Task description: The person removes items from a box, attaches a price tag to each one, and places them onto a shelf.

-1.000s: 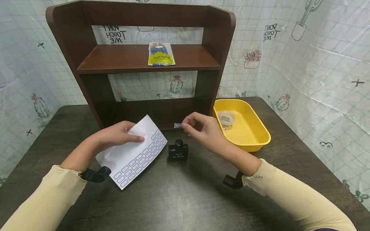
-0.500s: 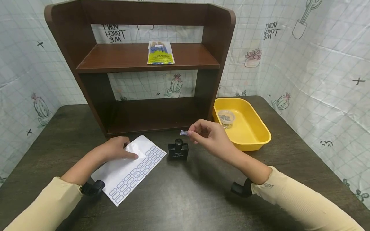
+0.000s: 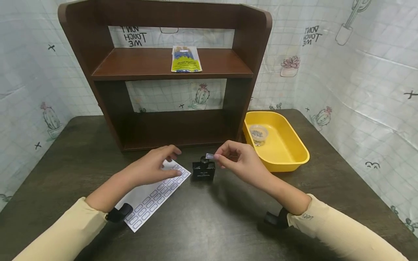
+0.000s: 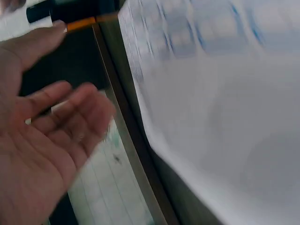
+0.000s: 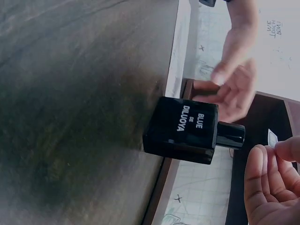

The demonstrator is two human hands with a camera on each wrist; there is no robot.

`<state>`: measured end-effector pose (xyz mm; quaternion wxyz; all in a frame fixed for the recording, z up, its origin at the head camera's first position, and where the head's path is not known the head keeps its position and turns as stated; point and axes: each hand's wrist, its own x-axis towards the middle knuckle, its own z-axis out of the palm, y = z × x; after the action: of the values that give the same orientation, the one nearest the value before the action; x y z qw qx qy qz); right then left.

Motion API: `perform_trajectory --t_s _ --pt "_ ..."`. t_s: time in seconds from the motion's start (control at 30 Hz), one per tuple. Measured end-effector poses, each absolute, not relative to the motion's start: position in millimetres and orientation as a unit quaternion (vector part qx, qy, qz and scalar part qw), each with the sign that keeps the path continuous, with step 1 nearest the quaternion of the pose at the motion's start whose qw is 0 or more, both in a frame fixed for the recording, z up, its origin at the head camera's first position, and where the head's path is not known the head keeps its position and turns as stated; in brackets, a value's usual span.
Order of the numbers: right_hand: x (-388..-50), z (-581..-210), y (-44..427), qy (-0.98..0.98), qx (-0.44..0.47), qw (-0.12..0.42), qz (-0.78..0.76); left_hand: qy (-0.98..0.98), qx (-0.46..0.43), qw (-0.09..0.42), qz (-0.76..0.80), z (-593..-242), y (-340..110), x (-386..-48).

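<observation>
My right hand [image 3: 240, 159] pinches a small bordered sticker [image 3: 210, 156] between thumb and fingertip, just above the cap of a black perfume bottle [image 3: 204, 172]. In the right wrist view the bottle [image 5: 183, 129] shows the lettering "BLUE DE DILUOYA", and the sticker [image 5: 272, 138] stands out from the fingertips. My left hand [image 3: 151, 166] hovers over a white sticker sheet [image 3: 143, 197] with rows of blue-edged labels, fingers spread and holding nothing. The sheet lies on the table left of the bottle, partly hidden under that hand. The left wrist view shows the palm [image 4: 42, 150] blurred.
A dark brown shelf unit [image 3: 173, 77] stands behind the bottle, with a yellow-and-blue packet [image 3: 186, 59] on its middle board. To the right is a yellow tray [image 3: 287, 145] holding a clear cup [image 3: 258, 135] of small grey pieces. Patterned sheeting lines the walls.
My left hand has lowered the sticker sheet to the table, let go of it and moved right toward the bottle. The right hand has brought the sticker down close to the cap.
</observation>
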<state>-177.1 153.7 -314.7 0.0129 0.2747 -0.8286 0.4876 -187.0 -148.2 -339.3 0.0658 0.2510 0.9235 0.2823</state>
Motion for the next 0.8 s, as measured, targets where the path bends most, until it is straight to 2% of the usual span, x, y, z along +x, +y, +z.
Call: perform_trajectory --t_s 0.1,0.33,0.57,0.8 --pt "-175 -318 154 -0.825 0.274 0.007 0.495 0.892 0.299 0.074 0.331 -340 -131 -188" --pt "-170 -326 155 -0.831 0.259 -0.008 0.493 0.860 0.349 0.077 0.365 -349 -105 -192" --pt "-165 -339 151 -0.847 0.280 -0.014 0.451 0.865 0.359 0.068 0.345 -351 -100 -196" --pt "-160 -353 140 -0.884 0.313 0.020 0.348 0.866 0.355 0.078 0.342 -350 -101 -195"
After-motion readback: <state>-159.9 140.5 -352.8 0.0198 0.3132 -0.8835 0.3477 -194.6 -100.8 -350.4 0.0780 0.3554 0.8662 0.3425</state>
